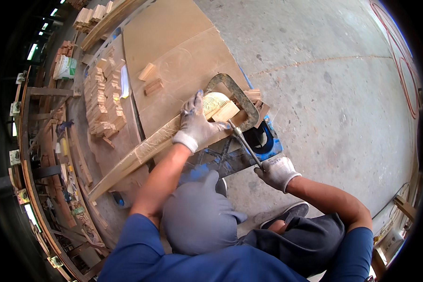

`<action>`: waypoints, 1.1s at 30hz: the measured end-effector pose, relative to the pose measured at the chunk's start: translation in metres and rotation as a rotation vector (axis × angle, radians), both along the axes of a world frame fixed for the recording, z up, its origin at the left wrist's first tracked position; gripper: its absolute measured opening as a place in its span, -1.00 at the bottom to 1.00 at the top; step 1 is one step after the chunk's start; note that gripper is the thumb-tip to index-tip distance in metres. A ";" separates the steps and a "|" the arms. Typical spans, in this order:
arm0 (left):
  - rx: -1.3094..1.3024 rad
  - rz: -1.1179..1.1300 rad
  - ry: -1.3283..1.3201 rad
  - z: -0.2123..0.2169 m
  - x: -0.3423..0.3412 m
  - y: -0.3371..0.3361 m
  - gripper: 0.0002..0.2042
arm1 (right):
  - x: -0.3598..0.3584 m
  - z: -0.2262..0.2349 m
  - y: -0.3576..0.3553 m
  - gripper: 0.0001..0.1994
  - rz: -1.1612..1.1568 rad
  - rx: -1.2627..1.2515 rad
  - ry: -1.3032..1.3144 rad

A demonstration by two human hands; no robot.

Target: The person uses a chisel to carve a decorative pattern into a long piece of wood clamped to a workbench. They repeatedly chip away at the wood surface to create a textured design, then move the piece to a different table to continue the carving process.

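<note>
A long carved pale wooden moulding [155, 141] lies across a brown board [174, 51], pinned by a rusty metal C-clamp [239, 101]. The gloved left hand [196, 123] presses flat on the moulding; the gloved right hand [276, 171] grips the clamp's screw handle [247, 149]. Stacked wood blocks [103, 98] crowd the left; bare concrete floor [333, 94] opens right.

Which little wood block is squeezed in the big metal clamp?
The block right beside the left hand, sitting on the carved strip inside the clamp. The other blocks lie loose on the board.

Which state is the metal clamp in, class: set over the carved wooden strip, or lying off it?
Set over it: the clamp arches over the carved strip and a wood block.
</note>
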State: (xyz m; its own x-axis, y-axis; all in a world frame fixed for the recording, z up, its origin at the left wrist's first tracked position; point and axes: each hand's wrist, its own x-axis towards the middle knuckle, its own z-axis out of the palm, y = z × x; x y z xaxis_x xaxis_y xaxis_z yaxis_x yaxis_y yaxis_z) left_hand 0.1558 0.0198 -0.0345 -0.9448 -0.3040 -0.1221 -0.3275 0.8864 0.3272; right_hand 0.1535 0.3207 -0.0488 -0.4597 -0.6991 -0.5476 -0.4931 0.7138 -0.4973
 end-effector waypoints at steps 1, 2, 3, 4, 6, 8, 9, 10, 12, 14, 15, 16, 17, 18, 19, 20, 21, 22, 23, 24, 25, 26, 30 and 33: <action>0.004 -0.036 -0.011 0.000 -0.002 -0.004 0.31 | 0.000 0.004 -0.001 -0.59 -0.001 0.006 -0.003; 0.008 -0.073 -0.021 -0.001 -0.006 -0.009 0.33 | -0.001 0.009 -0.002 -0.59 -0.003 0.014 -0.007; 0.012 -0.110 -0.032 -0.002 -0.008 -0.013 0.35 | -0.001 0.014 -0.003 -0.59 -0.005 0.022 -0.011; -0.004 -0.129 -0.063 0.000 -0.012 -0.013 0.35 | -0.001 0.017 -0.003 -0.58 -0.012 0.033 -0.015; -0.038 -0.167 -0.123 0.003 -0.017 -0.012 0.35 | -0.002 0.017 -0.004 -0.58 -0.013 0.039 -0.019; -0.033 -0.170 -0.145 0.009 -0.022 -0.010 0.34 | -0.002 0.016 -0.004 -0.59 -0.004 0.048 -0.028; -0.030 -0.171 -0.157 0.011 -0.023 -0.008 0.33 | -0.002 0.013 -0.005 -0.59 0.006 0.053 -0.035; -0.040 -0.169 -0.163 0.012 -0.023 -0.007 0.32 | -0.002 0.009 -0.005 -0.60 0.017 0.057 -0.039; -0.059 -0.164 -0.177 0.013 -0.023 -0.007 0.30 | -0.001 0.004 -0.003 -0.61 0.015 0.031 -0.027; -0.073 -0.159 -0.169 0.013 -0.023 -0.006 0.30 | 0.001 0.000 -0.001 -0.61 0.015 0.012 -0.016; -0.080 -0.156 -0.165 0.013 -0.023 -0.006 0.30 | 0.001 -0.002 -0.001 -0.61 0.017 0.007 -0.011; -0.081 -0.152 -0.167 0.014 -0.023 -0.006 0.30 | 0.001 -0.004 0.000 -0.61 0.019 0.002 -0.006; -0.082 -0.148 -0.169 0.015 -0.024 -0.005 0.30 | 0.001 -0.006 0.001 -0.61 0.028 -0.004 -0.004; -0.082 -0.144 -0.171 0.016 -0.024 -0.005 0.30 | 0.001 -0.009 0.001 -0.61 0.037 -0.010 -0.003; -0.089 -0.147 -0.171 0.016 -0.024 -0.006 0.29 | 0.002 -0.011 0.002 -0.61 0.046 -0.017 -0.002; -0.096 -0.151 -0.171 0.015 -0.024 -0.007 0.29 | 0.002 -0.013 0.002 -0.61 0.048 -0.025 0.000; -0.103 -0.155 -0.171 0.015 -0.023 -0.007 0.29 | 0.003 -0.015 0.002 -0.61 0.049 -0.032 0.002; -0.106 -0.154 -0.176 0.015 -0.024 -0.006 0.29 | 0.004 -0.017 0.003 -0.61 0.050 -0.039 0.004; -0.108 -0.154 -0.181 0.017 -0.024 -0.005 0.29 | 0.004 -0.019 0.004 -0.62 0.049 -0.043 0.002; -0.111 -0.155 -0.185 0.018 -0.024 -0.004 0.30 | 0.004 -0.021 0.004 -0.62 0.048 -0.047 0.000; -0.106 -0.150 -0.194 0.018 -0.024 -0.004 0.30 | 0.004 -0.023 0.004 -0.62 0.047 -0.051 -0.002; -0.101 -0.146 -0.202 0.018 -0.025 -0.004 0.31 | 0.005 -0.025 0.005 -0.62 0.041 -0.062 0.005; -0.105 -0.141 -0.223 0.017 -0.025 -0.004 0.32 | 0.002 -0.009 0.002 -0.55 0.022 0.003 -0.040; -0.033 -0.119 -0.216 0.010 -0.021 -0.012 0.34 | -0.012 0.013 0.005 -0.43 0.118 0.138 -0.058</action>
